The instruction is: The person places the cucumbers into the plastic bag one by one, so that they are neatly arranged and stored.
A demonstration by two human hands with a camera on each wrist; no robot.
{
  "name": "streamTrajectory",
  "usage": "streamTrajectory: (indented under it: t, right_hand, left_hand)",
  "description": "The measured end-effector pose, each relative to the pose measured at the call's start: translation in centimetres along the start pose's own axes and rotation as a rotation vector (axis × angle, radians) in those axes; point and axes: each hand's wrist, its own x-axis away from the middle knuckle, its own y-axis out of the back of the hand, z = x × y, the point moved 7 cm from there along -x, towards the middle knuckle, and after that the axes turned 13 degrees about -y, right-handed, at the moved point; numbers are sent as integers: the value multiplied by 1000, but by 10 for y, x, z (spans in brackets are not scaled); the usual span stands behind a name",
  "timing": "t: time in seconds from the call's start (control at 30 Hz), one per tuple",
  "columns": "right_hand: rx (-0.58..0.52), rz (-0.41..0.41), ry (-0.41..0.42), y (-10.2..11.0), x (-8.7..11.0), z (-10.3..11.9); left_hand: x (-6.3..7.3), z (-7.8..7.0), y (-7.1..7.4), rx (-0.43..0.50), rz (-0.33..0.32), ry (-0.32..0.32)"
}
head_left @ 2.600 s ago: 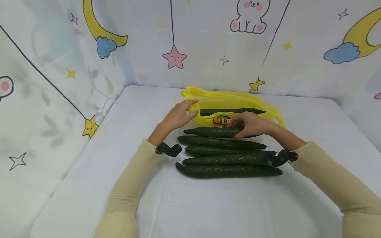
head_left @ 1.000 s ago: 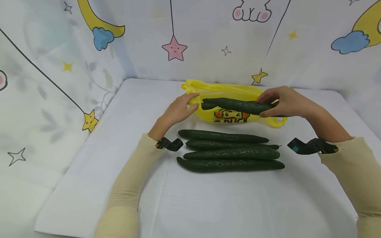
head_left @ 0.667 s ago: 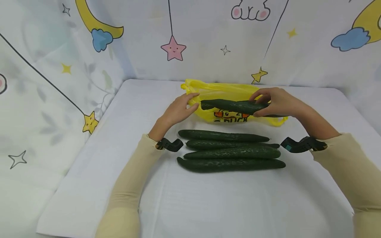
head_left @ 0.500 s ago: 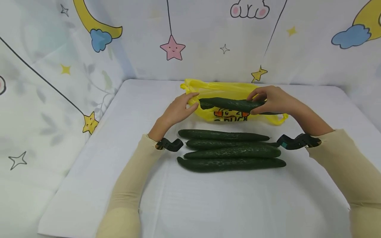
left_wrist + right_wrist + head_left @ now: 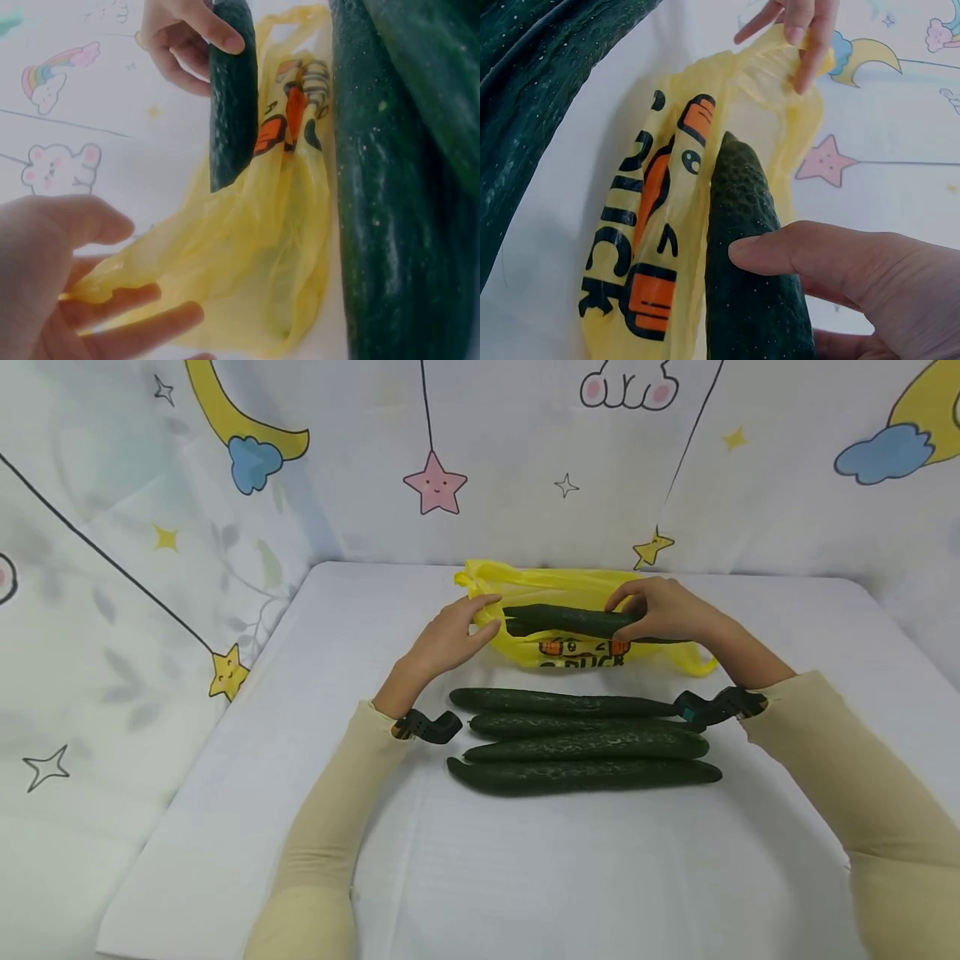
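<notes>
In the head view my right hand [image 5: 667, 610] grips a long dark green cucumber [image 5: 566, 618] near its right part. The cucumber lies level at the mouth of a yellow plastic bag [image 5: 517, 652] printed with orange and black; part of another cucumber [image 5: 516, 628] shows beneath it. My left hand [image 5: 453, 635] holds the bag's left edge. In the left wrist view, the yellow film passes between the spread fingers [image 5: 142, 334], while the thumb stands apart. The right wrist view shows the right thumb [image 5: 772, 251] pressing the held cucumber, its tapered tip inside the bag's opening.
Several more cucumbers [image 5: 585, 774] lie side by side across the white table [image 5: 525, 877], in front of the bag. Behind the table hangs a white cloth [image 5: 510, 452] with cartoon prints. Each wrist wears a small black device [image 5: 427, 725].
The right hand has lifted the cucumber closest to the bag off the table, carried it back to the bag's mouth, and is moving it leftward inside. The left hand stays at the bag's edge.
</notes>
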Motion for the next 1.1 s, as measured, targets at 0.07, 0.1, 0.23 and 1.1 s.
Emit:
streamTrajectory:
  t: [0.07, 0.1, 0.23, 1.1]
  right_hand:
    - [3, 9, 3, -2, -3, 2]
    - [3, 13, 6, -3, -4, 4]
    - [4, 24, 18, -4, -9, 11]
    - [-34, 78, 45, -24, -39, -3]
  left_hand:
    - [0, 0, 1, -2, 2, -2]
    - [0, 0, 1, -3, 3, -3]
    - [-1, 0, 3, -14, 1, -5]
    - [3, 0, 2, -8, -13, -2]
